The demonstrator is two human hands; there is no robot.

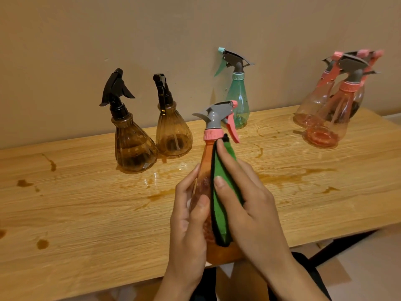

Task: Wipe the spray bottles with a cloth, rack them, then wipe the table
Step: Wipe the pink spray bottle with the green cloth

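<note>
Pink bottle (207,170) held above table (86,213) edge; left hand (188,222) grips body, right hand (245,200) presses green cloth (220,213) on it. Risk: wet plastic slips, drops; brown spills (293,173) smear.

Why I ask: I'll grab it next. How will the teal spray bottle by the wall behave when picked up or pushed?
The teal spray bottle looks see-through and nearly empty, so probably light. Its plastic likely flexes rather than breaks. With a tall trigger head over a smallish base, a high push might tip it.
</note>
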